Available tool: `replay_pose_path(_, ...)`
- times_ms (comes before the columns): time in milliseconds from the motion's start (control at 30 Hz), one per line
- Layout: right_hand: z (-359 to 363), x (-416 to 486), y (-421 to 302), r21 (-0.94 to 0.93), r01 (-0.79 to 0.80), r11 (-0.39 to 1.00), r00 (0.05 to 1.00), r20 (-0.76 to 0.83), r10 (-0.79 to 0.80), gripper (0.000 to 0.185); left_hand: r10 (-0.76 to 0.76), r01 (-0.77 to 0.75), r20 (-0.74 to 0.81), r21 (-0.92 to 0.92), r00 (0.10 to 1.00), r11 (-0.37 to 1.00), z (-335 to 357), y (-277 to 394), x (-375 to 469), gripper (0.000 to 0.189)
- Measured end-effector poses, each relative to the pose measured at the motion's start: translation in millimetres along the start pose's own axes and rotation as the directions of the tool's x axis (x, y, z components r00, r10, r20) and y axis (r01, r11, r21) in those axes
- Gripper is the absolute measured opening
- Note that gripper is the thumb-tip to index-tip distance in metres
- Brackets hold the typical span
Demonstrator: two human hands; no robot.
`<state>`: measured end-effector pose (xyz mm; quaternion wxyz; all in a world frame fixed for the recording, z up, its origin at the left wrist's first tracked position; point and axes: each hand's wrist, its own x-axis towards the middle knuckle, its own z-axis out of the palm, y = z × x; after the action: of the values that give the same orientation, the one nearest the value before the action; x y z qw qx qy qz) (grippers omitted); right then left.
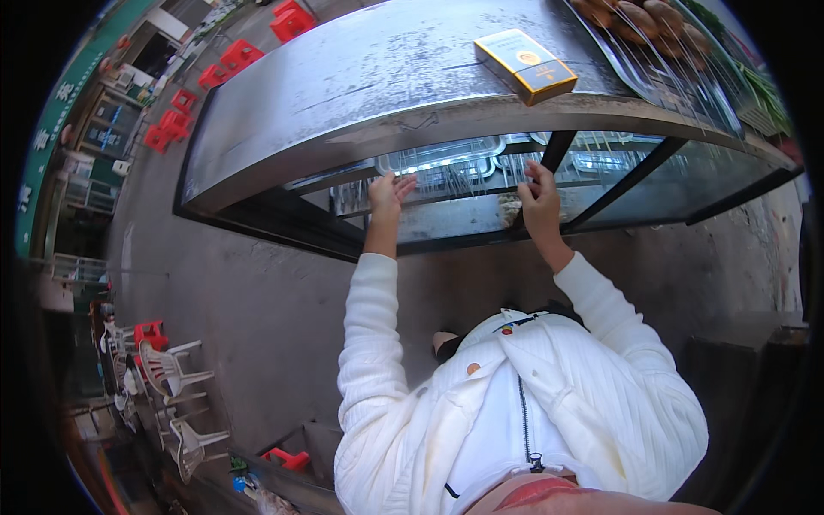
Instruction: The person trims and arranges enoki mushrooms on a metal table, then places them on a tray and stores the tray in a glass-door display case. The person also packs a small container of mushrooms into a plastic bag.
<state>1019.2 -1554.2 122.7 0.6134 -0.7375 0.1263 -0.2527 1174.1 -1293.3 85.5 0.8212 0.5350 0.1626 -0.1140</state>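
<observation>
Before me stands a metal-topped display cabinet with a dark-framed side that faces me. My left hand reaches to its opening, fingers apart, near a metal tray inside. Thin skewers stick out from the trays towards me. My right hand is raised beside a dark upright frame bar, its fingers bent; whether it touches or holds something thin, I cannot tell. On the cabinet top lies a yellow and white cigarette box, near the front edge.
At the top right, a metal tray holds skewered brown food, with green vegetables beyond. Red plastic stools stand at the upper left. White plastic chairs are at the lower left, near a dark-edged box behind me.
</observation>
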Motion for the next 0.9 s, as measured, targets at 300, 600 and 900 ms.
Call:
replay_pose_path(300,-30.8,21.6,15.5,-0.271,0.135,0.953,0.946,-0.249,-0.205,0.048,0.011,-0.012,-0.02,-0.047,1.0,0.999,21.7,11.7,17.8,0.018)
replay_pose_path(600,-25.6,39.3,22.6,-0.192,0.118,0.974,0.9,-0.394,-0.187,0.026,-0.027,0.023,0.092,0.051,0.995,0.998,10.0,5.7,6.4,0.027)
replay_pose_path(900,-27.5,39.3,20.5,-0.195,0.1,0.976,0.914,-0.37,-0.167,0.023,-0.049,0.028,0.132,0.152,0.99,0.988,-13.6,-30.3,-44.3,0.035)
